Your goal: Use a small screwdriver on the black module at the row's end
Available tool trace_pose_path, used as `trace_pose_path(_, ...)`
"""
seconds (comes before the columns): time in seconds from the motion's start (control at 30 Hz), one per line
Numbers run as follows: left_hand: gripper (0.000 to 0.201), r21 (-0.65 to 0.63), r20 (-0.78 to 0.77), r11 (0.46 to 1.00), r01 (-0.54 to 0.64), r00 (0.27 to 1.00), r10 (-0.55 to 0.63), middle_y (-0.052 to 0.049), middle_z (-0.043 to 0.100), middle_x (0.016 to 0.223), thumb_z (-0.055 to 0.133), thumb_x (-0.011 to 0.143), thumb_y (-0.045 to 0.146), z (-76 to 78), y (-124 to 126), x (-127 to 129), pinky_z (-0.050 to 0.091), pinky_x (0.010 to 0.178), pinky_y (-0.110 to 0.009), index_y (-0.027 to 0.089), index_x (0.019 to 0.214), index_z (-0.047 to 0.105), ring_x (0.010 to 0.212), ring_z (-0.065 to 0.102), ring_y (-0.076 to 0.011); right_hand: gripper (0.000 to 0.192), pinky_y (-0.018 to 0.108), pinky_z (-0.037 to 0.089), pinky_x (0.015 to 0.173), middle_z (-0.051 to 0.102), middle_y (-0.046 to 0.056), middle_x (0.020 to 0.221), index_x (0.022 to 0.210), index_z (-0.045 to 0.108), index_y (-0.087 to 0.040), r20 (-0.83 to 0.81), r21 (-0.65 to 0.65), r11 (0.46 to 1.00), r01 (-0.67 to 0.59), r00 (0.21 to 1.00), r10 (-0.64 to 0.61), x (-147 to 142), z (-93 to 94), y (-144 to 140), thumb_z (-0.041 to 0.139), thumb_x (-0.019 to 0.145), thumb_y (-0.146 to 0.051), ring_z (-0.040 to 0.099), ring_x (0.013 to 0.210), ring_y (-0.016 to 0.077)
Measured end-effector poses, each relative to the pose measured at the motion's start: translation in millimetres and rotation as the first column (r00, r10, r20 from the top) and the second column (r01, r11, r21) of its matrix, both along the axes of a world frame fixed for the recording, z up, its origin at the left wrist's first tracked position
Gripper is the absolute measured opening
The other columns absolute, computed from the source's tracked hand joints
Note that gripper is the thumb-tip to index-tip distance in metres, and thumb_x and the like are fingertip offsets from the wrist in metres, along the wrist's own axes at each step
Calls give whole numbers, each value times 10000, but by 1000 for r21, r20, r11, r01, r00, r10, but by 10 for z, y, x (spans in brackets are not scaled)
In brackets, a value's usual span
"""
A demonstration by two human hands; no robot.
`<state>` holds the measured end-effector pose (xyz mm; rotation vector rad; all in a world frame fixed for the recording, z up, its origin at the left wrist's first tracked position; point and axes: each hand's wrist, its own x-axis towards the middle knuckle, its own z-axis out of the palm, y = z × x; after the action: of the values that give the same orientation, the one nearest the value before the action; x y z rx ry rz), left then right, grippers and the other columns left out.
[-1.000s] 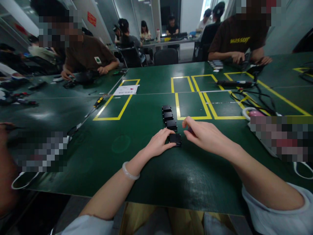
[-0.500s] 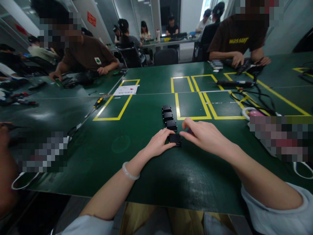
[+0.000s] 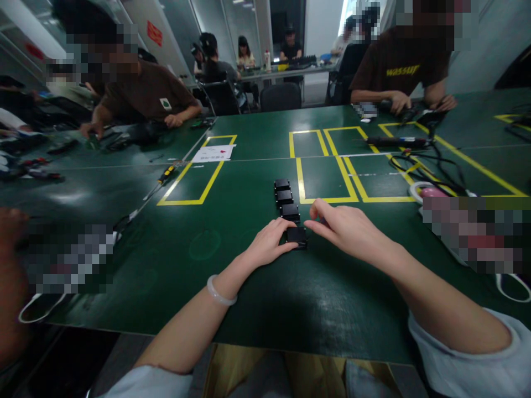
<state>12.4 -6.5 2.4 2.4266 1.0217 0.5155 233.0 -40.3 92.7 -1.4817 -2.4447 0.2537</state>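
Observation:
My left hand (image 3: 269,242) has its thumb and fingers closed on the left side of a small black block-shaped part (image 3: 297,236), which rests on the green table (image 3: 249,293). Just to the right of that part is my right hand (image 3: 350,228), fingers curled in and thumb tip pointing at the part's edge. Whatever its fingers hold, if anything, is too small or hidden to make out. Beyond my left hand, three similar black parts (image 3: 289,211) stand in a line running away from me, with small pegs or screws showing at their corners.
Yellow tape rectangles (image 3: 302,179) mark the table. A yellow-black screwdriver (image 3: 166,174) and a paper sheet (image 3: 213,153) lie to the left. Black cables (image 3: 446,171) and a white tape ring (image 3: 416,191) are at right. Co-workers sit across, and an arm (image 3: 12,287) shows at far left.
Both my hands keep nearly the same place, with the black part still under my left hand. The right fingertips have shifted slightly. The arm at far left has moved a little.

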Motion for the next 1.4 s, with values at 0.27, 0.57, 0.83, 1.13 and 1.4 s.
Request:
trace_pose_path(0.27, 361, -6, 1, 1000, 1, 1000, -1, -74, 568, 1165, 601, 896, 428, 17, -4, 5, 460, 934, -394, 227, 1182, 509, 1105, 547, -259, 106, 260, 282, 558, 622, 12, 768, 1011, 448, -213, -33, 23, 999, -40, 999, 41, 43, -4, 1, 417, 936, -281, 545, 627, 161)
trace_pose_path(0.57, 360, -15, -6, 1000, 1, 1000, -1, -74, 566, 1169, 603, 897, 419, 22, -4, 3, 461, 925, -397, 229, 1187, 508, 1097, 548, -260, 160, 273, 262, 547, 618, 21, 716, 968, 491, -199, 91, 31, 999, -12, 996, 9, 0, 1, 5, 383, 966, -318, 553, 615, 176)
trace_pose_path(0.83, 369, 4, -3, 1000, 3, 1000, -3, -70, 566, 1162, 605, 896, 427, 9, 6, 4, 459, 924, -391, 227, 1191, 507, 1091, 548, -256, 165, 267, 280, 557, 627, 14, 752, 1023, 469, -196, 38, 21, 999, -31, 999, 30, -16, 17, -27, 397, 961, -331, 554, 628, 165)
trace_pose_path(1.13, 371, 3, -3, 1000, 1, 1000, -1, -74, 568, 1165, 597, 899, 442, -2, 8, 4, 459, 919, -389, 222, 1185, 509, 1088, 549, -258, 148, 265, 293, 582, 617, 4, 770, 1063, 450, -194, -4, -13, 998, -60, 998, 60, 21, 20, -24, 406, 943, -267, 557, 650, 158)
trace_pose_path(1.4, 381, 0, 3, 1000, 0, 1000, 0, -74, 568, 1165, 601, 895, 432, 6, 3, 4, 461, 922, -395, 227, 1205, 515, 1094, 545, -261, 185, 273, 268, 566, 580, 1, 715, 961, 472, -211, 36, -29, 999, -24, 999, 25, 9, 23, -13, 383, 975, -372, 532, 625, 168)
